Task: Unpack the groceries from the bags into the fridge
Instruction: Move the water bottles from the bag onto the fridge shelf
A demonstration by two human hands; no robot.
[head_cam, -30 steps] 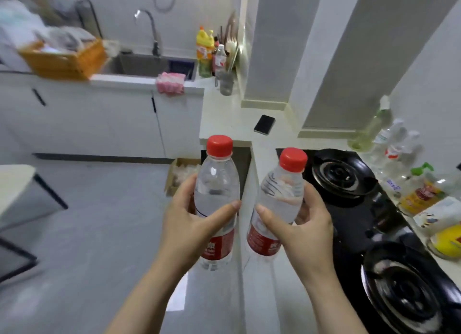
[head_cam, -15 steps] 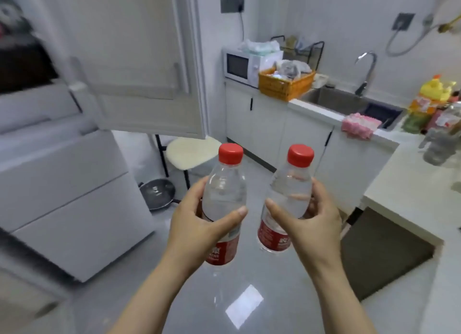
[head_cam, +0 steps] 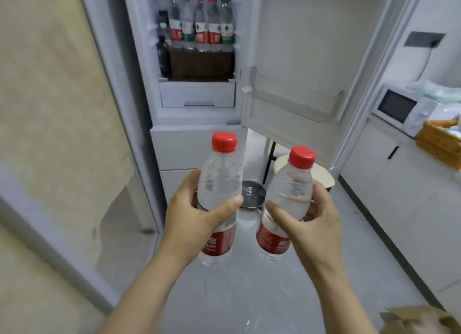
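Gripping one water bottle apiece, both hands were raised before the open fridge. The left hand (head_cam: 197,216) had its thumb across the near face of the left bottle (head_cam: 220,184), with its fingers curled round the far side just above the red label. The right hand (head_cam: 311,224) wrapped the right bottle (head_cam: 291,191) likewise, that one leaning cap-rightward. Both red caps stood above the fingers, and the bottles hung close together but apart between the two thumbs.

Beyond and above the fingertips stood the fridge (head_cam: 197,94), its shelf already carrying a tight row of bottles (head_cam: 202,27). Its door (head_cam: 294,59) hung open up and to the right of the right hand's fingers. Past the thumbs, down on the floor, lay a pan lid (head_cam: 250,192).

The likeliest trouble seemed to be the crowded shelf: a bottle pushed in among that row could topple its neighbours. With both hands full, neither was free to steady them. The smooth plastic might also slide through a one-handed hold during the reach upward and drop to the floor.
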